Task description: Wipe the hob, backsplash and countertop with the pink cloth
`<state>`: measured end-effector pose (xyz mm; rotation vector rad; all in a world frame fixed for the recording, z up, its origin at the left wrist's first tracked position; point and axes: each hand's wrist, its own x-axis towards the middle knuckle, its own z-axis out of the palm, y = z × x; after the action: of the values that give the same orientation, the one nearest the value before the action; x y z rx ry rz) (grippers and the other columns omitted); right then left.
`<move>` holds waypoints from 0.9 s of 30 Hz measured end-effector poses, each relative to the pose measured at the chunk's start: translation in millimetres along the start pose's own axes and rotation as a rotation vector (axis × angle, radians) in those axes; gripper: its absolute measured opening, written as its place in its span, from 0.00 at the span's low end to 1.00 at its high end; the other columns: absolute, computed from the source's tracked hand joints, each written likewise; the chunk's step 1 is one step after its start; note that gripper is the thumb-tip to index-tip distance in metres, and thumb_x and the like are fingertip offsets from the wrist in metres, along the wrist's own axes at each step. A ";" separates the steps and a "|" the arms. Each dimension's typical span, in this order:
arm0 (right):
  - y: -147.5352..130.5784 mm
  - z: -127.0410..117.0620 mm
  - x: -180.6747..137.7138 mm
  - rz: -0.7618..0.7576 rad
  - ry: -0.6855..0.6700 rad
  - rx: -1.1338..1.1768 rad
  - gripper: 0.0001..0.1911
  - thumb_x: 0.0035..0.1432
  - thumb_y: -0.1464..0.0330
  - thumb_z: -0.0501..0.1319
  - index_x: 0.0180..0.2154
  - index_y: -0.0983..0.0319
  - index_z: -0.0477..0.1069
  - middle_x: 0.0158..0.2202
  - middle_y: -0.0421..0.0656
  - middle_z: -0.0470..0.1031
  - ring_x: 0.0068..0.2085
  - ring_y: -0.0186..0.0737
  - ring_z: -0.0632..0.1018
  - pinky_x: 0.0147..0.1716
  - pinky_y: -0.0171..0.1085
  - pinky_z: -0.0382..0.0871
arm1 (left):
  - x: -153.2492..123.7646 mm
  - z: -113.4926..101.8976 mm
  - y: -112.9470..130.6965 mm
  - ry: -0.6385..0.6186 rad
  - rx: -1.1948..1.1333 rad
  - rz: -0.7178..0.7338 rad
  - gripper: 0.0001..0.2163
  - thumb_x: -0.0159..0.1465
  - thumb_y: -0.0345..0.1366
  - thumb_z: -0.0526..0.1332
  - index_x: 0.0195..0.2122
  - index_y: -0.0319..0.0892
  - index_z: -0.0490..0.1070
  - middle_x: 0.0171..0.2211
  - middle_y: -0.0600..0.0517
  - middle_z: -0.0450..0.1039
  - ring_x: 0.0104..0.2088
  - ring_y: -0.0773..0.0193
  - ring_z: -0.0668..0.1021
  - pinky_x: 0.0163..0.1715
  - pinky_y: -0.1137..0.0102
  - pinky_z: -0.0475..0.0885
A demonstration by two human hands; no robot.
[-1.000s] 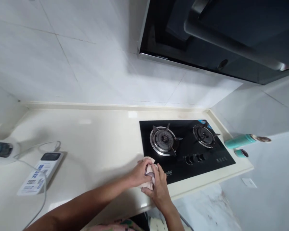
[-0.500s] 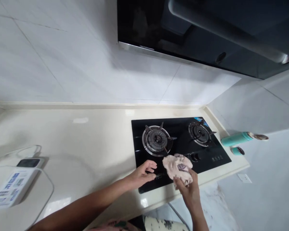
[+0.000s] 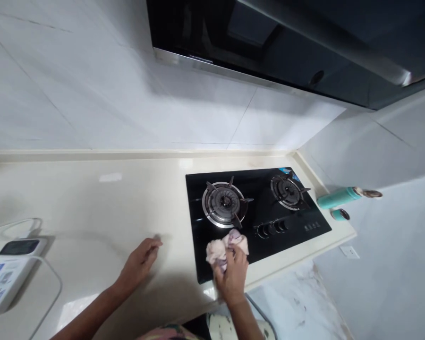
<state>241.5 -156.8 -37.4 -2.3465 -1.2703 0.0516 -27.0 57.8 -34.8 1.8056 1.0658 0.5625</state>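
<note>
My right hand (image 3: pixel 233 275) is closed around a crumpled pale pink cloth (image 3: pixel 216 251) with purplish patches. It presses the cloth on the front left part of the black glass gas stove (image 3: pixel 248 238), just in front of the left burner (image 3: pixel 225 202). Part of the cloth is hidden under my fingers. My left hand (image 3: pixel 139 260) is over the cream countertop (image 3: pixel 127 208), left of the stove. Its fingers are loosely bent, with the thumb a little apart, and no object shows in them. A small grey smudge at the fingertips is too blurred to make out.
Control knobs (image 3: pixel 271 228) and the right burner (image 3: pixel 289 191) lie right of the cloth. A turquoise bottle (image 3: pixel 338 197) and its cup (image 3: pixel 340 215) stand at the right edge. A white box with a cable (image 3: pixel 12 274) is at left. A dark range hood (image 3: pixel 269 56) hangs above.
My right hand has carried the cloth left and down, from near the knobs onto the stove's front left part. My left hand has moved left, off the stove edge. The view has shifted slightly.
</note>
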 end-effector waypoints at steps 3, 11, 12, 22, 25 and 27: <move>7.8 -5.9 -12.3 -0.118 -0.043 0.099 0.23 0.63 0.59 0.64 0.57 0.58 0.75 0.59 0.55 0.71 0.59 0.61 0.72 0.57 0.59 0.68 | 9.7 -4.0 -14.1 0.071 0.087 0.163 0.14 0.69 0.50 0.57 0.41 0.50 0.79 0.41 0.48 0.81 0.44 0.54 0.83 0.48 0.60 0.80; 108.5 -81.3 49.9 0.642 0.216 0.375 0.30 0.53 0.42 0.64 0.41 0.61 0.75 0.33 0.46 0.77 0.38 0.52 0.77 0.41 0.49 0.75 | 21.4 -11.4 -43.4 0.260 0.340 0.401 0.13 0.72 0.43 0.57 0.43 0.46 0.81 0.43 0.46 0.83 0.44 0.55 0.84 0.47 0.61 0.82; 113.4 -93.6 57.4 0.727 0.216 0.469 0.30 0.53 0.41 0.65 0.41 0.61 0.75 0.29 0.42 0.75 0.33 0.47 0.76 0.36 0.44 0.74 | 22.1 -11.2 -44.0 0.279 0.360 0.417 0.12 0.72 0.42 0.58 0.43 0.45 0.81 0.43 0.47 0.83 0.44 0.55 0.84 0.46 0.62 0.82; 146.8 -105.6 215.9 0.525 -0.115 -0.226 0.31 0.62 0.46 0.60 0.50 0.66 0.77 0.50 0.60 0.80 0.53 0.62 0.80 0.52 0.54 0.71 | 23.0 1.3 -33.6 0.358 0.551 0.441 0.11 0.72 0.38 0.60 0.44 0.46 0.83 0.45 0.46 0.81 0.44 0.56 0.81 0.44 0.62 0.77; 140.0 -61.3 245.5 0.518 -0.175 -0.450 0.30 0.66 0.53 0.58 0.57 0.70 0.73 0.57 0.70 0.74 0.59 0.70 0.76 0.56 0.62 0.65 | 18.5 4.1 -36.0 0.347 0.585 0.402 0.10 0.72 0.37 0.60 0.45 0.47 0.83 0.46 0.46 0.80 0.45 0.57 0.80 0.46 0.62 0.76; 132.9 -40.1 269.1 0.439 -0.159 -0.497 0.28 0.68 0.56 0.56 0.58 0.71 0.71 0.58 0.70 0.73 0.60 0.69 0.74 0.57 0.60 0.64 | 16.6 4.7 -36.5 0.335 0.618 0.383 0.10 0.72 0.38 0.60 0.47 0.48 0.82 0.47 0.46 0.80 0.46 0.57 0.80 0.46 0.63 0.75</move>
<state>509.1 -18.3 -7.6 -3.0733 -0.8790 0.0710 -30.5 76.6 -70.4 2.5538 1.2096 0.8522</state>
